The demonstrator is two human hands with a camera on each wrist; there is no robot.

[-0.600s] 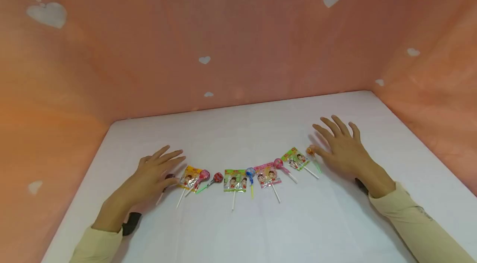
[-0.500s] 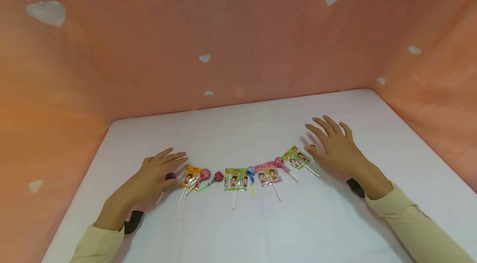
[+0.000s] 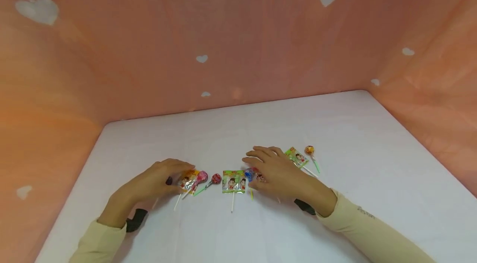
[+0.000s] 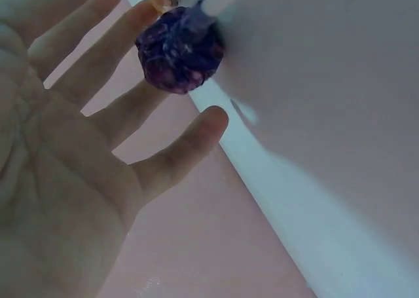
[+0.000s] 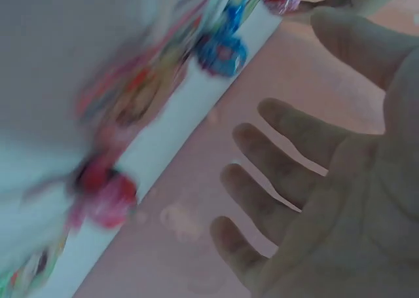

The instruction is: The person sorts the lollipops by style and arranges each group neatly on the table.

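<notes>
Several wrapped lollipops lie in a curved row. My left hand [image 3: 158,180] is over the row's left end, beside a purple lollipop [image 4: 180,52] and a yellow-packet lollipop [image 3: 188,181]. Its fingers are spread in the left wrist view; I see no grip on a candy. My right hand [image 3: 277,174] hovers with extended fingers by the blue lollipop [image 3: 249,174], hiding most of the pink-packet lollipop [image 5: 134,105] and the pink round one [image 5: 111,200] from the head view. Between the hands are a pink lollipop [image 3: 201,177], a red one [image 3: 216,179] and a green-packet one [image 3: 233,181].
Right of the right hand lie another green-packet lollipop [image 3: 296,157] and an orange lollipop [image 3: 309,150] with a green stick. The white tabletop [image 3: 208,138] meets peach-coloured cloth walls [image 3: 238,39] printed with white hearts at the back and sides.
My right hand has swept left from the orange lollipop to the blue one, uncovering the orange and covering the pink ones. My left hand has moved slightly right. The lollipops keep their places.
</notes>
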